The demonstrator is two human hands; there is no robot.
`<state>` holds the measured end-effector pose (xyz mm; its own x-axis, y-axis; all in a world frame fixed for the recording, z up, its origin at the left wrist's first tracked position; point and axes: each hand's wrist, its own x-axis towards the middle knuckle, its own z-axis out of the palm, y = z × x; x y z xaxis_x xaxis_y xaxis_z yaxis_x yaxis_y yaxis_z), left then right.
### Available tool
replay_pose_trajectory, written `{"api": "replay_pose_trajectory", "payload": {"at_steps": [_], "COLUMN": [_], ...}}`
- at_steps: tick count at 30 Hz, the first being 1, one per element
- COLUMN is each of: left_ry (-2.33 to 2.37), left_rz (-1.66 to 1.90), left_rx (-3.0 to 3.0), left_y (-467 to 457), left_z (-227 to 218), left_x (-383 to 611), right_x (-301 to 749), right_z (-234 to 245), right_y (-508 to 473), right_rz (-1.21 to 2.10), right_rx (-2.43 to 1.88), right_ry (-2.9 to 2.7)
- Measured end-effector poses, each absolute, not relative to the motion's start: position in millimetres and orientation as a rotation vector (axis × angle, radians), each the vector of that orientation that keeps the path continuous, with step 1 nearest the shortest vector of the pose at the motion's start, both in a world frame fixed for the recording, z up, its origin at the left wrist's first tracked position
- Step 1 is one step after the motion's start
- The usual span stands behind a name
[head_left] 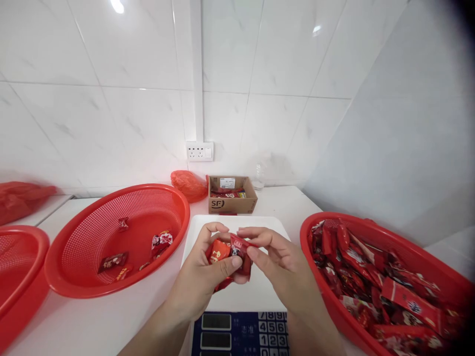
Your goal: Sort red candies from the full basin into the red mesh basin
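Several small red snack packets are bunched in my left hand, whose fingers and thumb are wrapped round them. One has an orange-red wrapper with light lettering. From the other side, my right hand pinches the edge of a dark red packet between thumb and fingertips. Both hands are above the white pan of a weighing scale. Its blue panel with number keys shows below my wrists, partly covered by my right forearm.
At right, a red basket is heaped with red packets. Another red basket at left holds a few packets. A cardboard box with packets and a red plastic bag stand by the tiled wall. Another basket edges in far left.
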<state>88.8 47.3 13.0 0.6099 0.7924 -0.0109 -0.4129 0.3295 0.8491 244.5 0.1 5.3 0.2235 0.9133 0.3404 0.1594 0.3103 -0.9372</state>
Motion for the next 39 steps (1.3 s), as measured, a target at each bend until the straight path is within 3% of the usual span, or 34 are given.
{"api": "replay_pose_trajectory", "payload": {"at_steps": [5,17,22,29,34,39], "left_ry": [0.524,0.332,0.315,0.363,0.39,0.39], "left_rz": [0.802,0.724,0.721,0.727,0.755,0.752], "left_rx": [0.94,0.89,0.874,0.842,0.844,0.815], "left_y": [49,49,49,48,48,48], "left_z": [9,9,7,9,8,8], "left_x": [90,88,90,92,92,92], "right_x": [242,235,234,232,229,227], "right_z": [5,7,5,8,9,10], "right_y": [3,9,10,9,6,4], "right_rz": [0.698,1.375,1.374,1.084,1.229,0.95], "right_rx": [-0.974,-0.595,-0.55,-0.677,-0.656,-0.818], "right_ry": [-1.11,-1.141,-1.055,-1.017,-1.154,-1.202]}}
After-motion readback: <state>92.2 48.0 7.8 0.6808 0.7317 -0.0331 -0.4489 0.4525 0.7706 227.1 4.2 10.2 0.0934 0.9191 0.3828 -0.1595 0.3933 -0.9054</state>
